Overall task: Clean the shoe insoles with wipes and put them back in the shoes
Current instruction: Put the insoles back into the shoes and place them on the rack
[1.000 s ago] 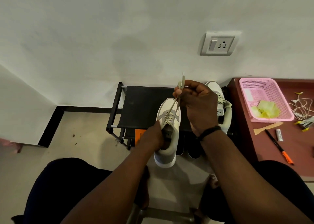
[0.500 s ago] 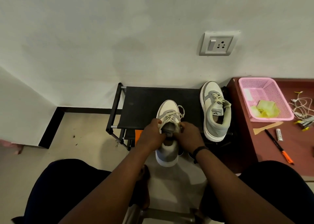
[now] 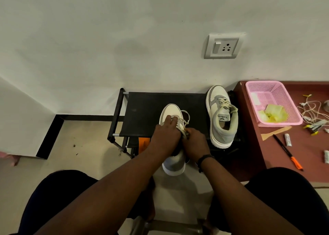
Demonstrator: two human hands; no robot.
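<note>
L hand (image 3: 166, 136) holds the cream-and-grey lace-up sneaker (image 3: 171, 113) over the black rack (image 3: 142, 113) w/ fingers on its laces; R hand (image 3: 195, 142) pinches a lace. Risk: uneven pull tilts shoe, lace slips.

Light: dim, soft indoor light, brightest on the wall (image 3: 124, 38) beyond the fingers.
Shadows: faint, blurred patches on the floor (image 3: 85, 145) left of the fingers.
Sharpness: fair; forearms nearest the camera are soft.
Distortion: wide-angle bending toward the edges.
</note>
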